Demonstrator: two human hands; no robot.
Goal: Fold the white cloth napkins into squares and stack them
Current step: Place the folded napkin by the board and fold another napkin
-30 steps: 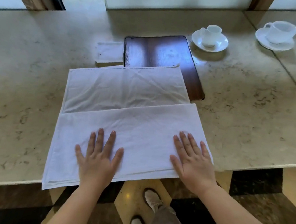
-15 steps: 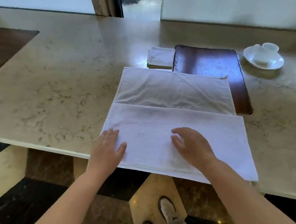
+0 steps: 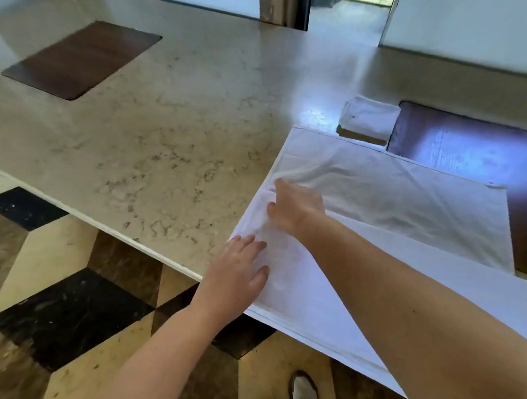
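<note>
The right hand (image 3: 296, 211) has crossed from the middle of the large white cloth napkin (image 3: 385, 205) to its left edge within the last half second, and its fingers now curl into the fabric where the folded-over near layer meets the single far layer, bunching it a little; it looks like a pinch on the cloth, though the fingertips are hidden under the hand. The left hand (image 3: 236, 276) has barely shifted: it lies flat, fingers straight and slightly spread, pressing the napkin's near-left corner. The two hands sit close together, the right just beyond the left. A second ago both were spread flat and well apart, smoothing the first fold. So the lengthwise fold seems finished, and my reading is that the crosswise fold, left side over to the right, is about to begin.

The napkin lies on the pale veined marble bench (image 3: 164, 143), its near edge overhanging the bench edge. Just beyond the napkin's far edge sits a small stack of folded white napkins (image 3: 370, 118), touching a dark wooden rectangular placemat (image 3: 475, 150) which the napkin partly covers. A second dark wooden placemat (image 3: 82, 56) lies well to the napkin's left. Below is a floor of black and tan tiles (image 3: 49, 307); beyond the bench, an open doorway (image 3: 347, 6).
</note>
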